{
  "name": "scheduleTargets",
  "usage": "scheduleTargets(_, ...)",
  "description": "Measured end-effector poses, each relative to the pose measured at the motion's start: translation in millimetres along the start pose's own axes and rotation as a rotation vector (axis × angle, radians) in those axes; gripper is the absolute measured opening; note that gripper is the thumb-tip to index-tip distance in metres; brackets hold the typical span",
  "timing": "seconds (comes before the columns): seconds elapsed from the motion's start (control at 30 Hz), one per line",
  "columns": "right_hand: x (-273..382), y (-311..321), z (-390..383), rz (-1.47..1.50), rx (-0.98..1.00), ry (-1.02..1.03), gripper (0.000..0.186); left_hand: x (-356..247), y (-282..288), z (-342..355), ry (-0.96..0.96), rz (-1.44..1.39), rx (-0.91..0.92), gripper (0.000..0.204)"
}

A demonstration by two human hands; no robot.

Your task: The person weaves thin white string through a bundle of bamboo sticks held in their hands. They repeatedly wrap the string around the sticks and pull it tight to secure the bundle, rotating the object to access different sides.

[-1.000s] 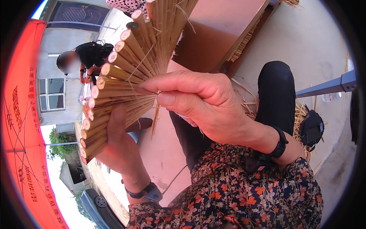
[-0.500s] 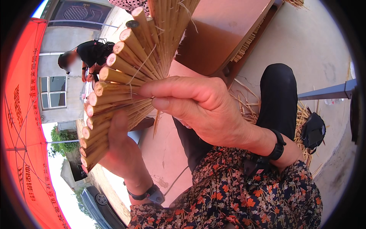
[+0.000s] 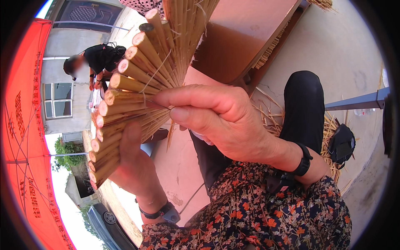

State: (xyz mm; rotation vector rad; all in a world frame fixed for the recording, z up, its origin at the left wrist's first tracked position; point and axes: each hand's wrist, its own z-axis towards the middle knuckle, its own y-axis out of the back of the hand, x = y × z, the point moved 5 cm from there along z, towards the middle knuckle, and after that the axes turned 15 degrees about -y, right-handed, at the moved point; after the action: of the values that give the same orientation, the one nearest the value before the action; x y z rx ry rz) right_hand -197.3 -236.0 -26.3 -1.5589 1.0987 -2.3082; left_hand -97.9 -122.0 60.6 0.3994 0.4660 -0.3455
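Note:
A fan of tan plant stalks [image 3: 129, 81] spreads in front of me, its round cut ends turned to the left. My left hand [image 3: 139, 168] is wrapped round the lower stalks from below, its thumb lying along them. A pale thread [image 3: 157, 74] crosses the upper stalks and runs down to my right fingertips. My right hand [image 3: 225, 121] is closed in a pinch at the narrow part of the fan, thumb against forefinger, on the thread. A bit of something white shows under its curled fingers, too hidden to name.
A brown board-like piece of furniture [image 3: 246, 37] stands ahead, with more stalks under it. Loose stalks [image 3: 266, 112] litter the floor by my knee [image 3: 304, 89]. At right are a black bag-like item [image 3: 342, 143] and a metal bar [image 3: 354, 100]. A person [image 3: 104, 58] bends at far left, near a red canopy [image 3: 25, 125].
The fan and my right hand have shifted very slightly to the right and down. Both hands keep their hold.

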Motion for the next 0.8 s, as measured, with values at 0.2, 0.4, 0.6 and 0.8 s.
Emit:
scheduleTargets(0.2, 0.5, -0.7, -0.7, 0.0, -0.003, -0.016, 0.024, 0.4, 6.3, -4.8, 0.029, 0.029, -0.011, 0.041)
scheduleTargets(0.4, 0.1, -0.2, -0.8, 0.031, 0.034, -0.061, 0.024, -1.0, 4.7, -5.9, 0.007, 0.063, 0.004, 0.04)
scheduleTargets(0.6, 0.6, 2.5, -1.5, 0.043, 0.047, -0.1, 0.023, 0.8, 3.8, -7.3, 0.013, 0.072, 0.027, 0.038)
scheduleTargets(0.8, 8.0, 5.0, -1.4, -0.082, 0.046, -0.033, 0.027, -7.2, 0.7, -5.2, -0.043, 0.125, 0.07, 0.032)
